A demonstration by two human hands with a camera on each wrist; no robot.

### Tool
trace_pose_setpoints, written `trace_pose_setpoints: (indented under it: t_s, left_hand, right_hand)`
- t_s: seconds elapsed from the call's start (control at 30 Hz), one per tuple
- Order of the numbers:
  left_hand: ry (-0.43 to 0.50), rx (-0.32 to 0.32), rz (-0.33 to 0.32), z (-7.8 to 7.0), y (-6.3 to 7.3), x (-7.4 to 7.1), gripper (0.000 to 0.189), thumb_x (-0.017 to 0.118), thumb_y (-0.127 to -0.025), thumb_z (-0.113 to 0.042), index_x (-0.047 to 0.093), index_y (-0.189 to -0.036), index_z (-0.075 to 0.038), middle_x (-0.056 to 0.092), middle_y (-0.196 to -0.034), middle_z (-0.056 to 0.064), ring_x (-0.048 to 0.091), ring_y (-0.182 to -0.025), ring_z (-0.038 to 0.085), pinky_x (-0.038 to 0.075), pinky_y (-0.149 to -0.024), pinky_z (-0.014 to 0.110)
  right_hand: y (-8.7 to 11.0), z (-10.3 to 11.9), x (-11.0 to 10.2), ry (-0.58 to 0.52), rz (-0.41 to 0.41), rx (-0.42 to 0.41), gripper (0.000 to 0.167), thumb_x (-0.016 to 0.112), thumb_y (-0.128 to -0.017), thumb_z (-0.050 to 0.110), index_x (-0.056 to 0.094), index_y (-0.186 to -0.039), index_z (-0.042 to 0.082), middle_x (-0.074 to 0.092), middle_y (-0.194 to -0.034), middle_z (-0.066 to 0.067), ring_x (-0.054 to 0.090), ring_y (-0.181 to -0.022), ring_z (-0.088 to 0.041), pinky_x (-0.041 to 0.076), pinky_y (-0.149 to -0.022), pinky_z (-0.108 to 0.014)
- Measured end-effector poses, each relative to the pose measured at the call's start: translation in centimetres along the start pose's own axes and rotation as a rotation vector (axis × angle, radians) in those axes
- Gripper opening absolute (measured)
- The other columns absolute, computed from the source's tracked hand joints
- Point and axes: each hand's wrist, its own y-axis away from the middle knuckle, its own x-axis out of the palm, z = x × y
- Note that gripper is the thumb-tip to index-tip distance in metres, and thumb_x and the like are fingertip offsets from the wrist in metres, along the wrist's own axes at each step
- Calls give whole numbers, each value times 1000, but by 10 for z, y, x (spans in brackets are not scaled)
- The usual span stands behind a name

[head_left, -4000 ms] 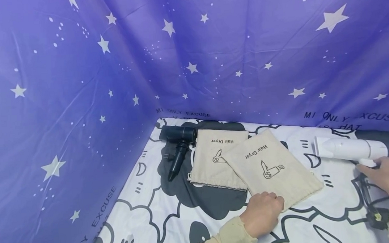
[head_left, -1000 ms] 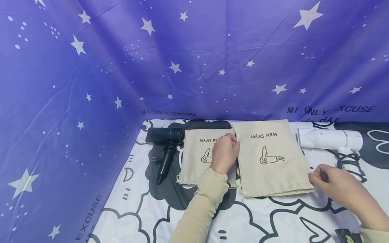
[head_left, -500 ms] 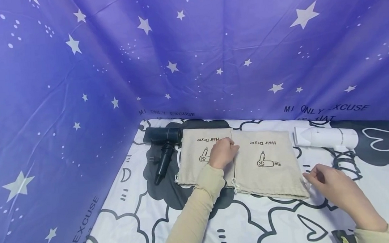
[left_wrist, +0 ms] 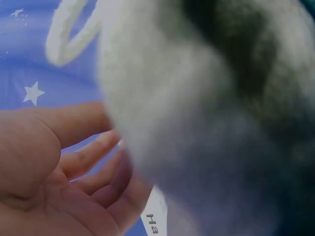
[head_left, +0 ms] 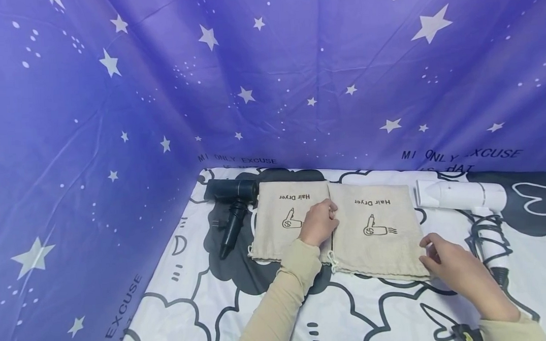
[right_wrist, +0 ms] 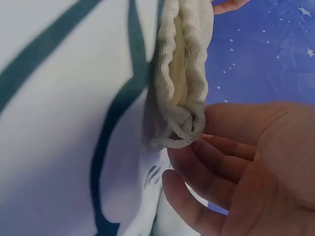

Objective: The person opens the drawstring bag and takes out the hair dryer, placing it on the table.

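Two beige drawstring bags printed "Hair Dryer" lie side by side in the head view. My left hand (head_left: 318,223) pinches the left edge of the right bag (head_left: 377,252), lying partly over the left bag (head_left: 269,237). At the right bag's lower right corner, my right hand (head_left: 455,267) has its thumb and fingers on the edge. The right wrist view shows this hand (right_wrist: 246,162) pinching a gathered corner (right_wrist: 184,120) with a cord loop. Close, blurred fabric (left_wrist: 162,98) hides the left fingertips in the left wrist view.
A black hair dryer (head_left: 230,190) lies left of the bags. To their right is a white hair dryer (head_left: 461,195), black cord (head_left: 488,235) wound round its handle. The cloth (head_left: 343,315) has a black-and-white cartoon print. Purple star-printed curtains (head_left: 314,77) stand behind and at left.
My right hand has left the white hair dryer for the right bag's edge. That bag, slanted over the left one before, now lies straight beside it. My left hand moved up to its left edge.
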Motion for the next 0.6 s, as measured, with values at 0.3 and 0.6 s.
trace_pose_setpoints:
  t_s: [0.3, 0.6]
  left_hand:
    - [-87, 48, 4, -5, -3, 5, 29, 71, -89, -13, 67, -117, -12, 57, -76, -6, 52, -68, 8, 42, -63, 20]
    - [-126, 46, -38, -1, 5, -6, 23, 68, -92, -18, 69, -114, -10, 64, -89, 0, 57, -73, 10, 46, -64, 23]
  right_hand:
    - [4, 1, -8, -14, 5, 16, 29, 65, -90, 12, 55, -111, -5, 65, -81, -4, 55, -64, -14, 43, -54, -33]
    - [6, 3, -12, -4, -25, 24, 24, 65, -91, 15, 59, -105, -4, 66, -81, -6, 59, -68, -18, 45, -56, -36]
